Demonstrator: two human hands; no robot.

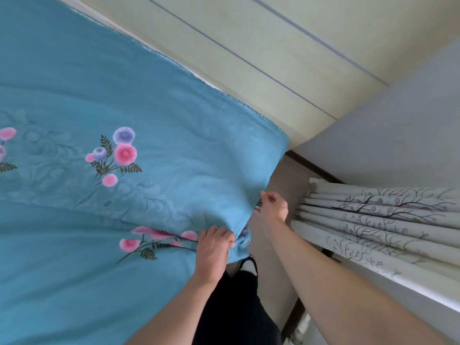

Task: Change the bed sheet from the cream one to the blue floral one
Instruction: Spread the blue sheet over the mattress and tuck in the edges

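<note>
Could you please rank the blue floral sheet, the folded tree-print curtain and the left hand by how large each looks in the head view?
1. blue floral sheet, by far the largest.
2. folded tree-print curtain.
3. left hand, smallest, though it is nearer the camera than most of the sheet.

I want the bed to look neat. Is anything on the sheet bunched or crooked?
Yes: the sheet is bunched at the near edge, gathered where the left hand and right hand grip it. Elsewhere it lies fairly flat.
</note>
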